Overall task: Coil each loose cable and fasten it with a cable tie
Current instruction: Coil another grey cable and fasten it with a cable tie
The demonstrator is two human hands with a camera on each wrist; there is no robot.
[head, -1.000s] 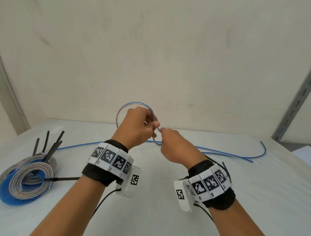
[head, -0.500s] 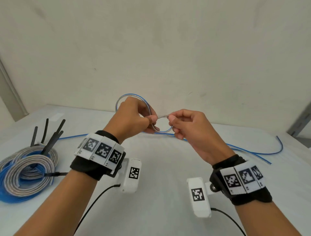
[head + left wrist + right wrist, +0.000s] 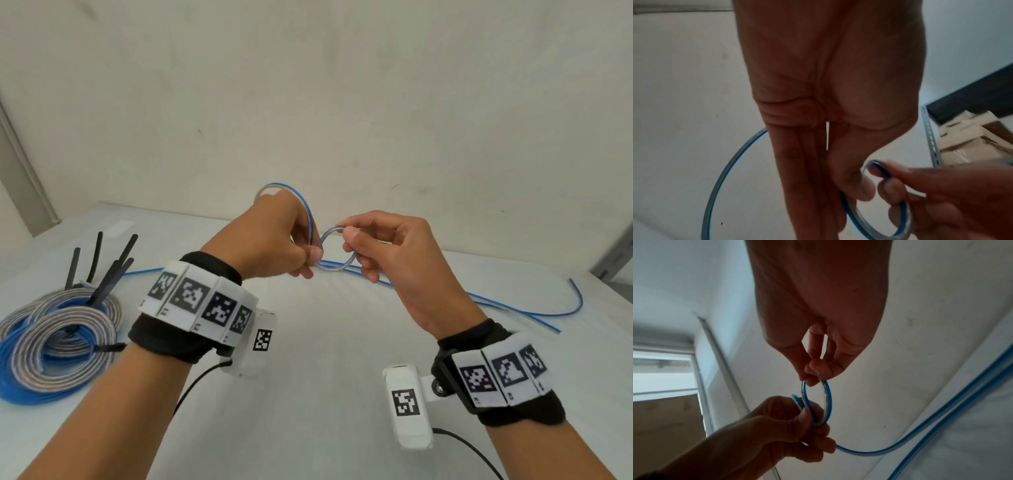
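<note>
Only square-coded wrist bands (image 3: 197,297), wordless.

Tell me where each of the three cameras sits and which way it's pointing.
Head: on the head, looking forward and down at the table, both hands and forearms.
Left wrist: along the left hand toward the wall.
Right wrist: along the right hand toward the left hand.
All three show the blue cable pinched between both hands.
</note>
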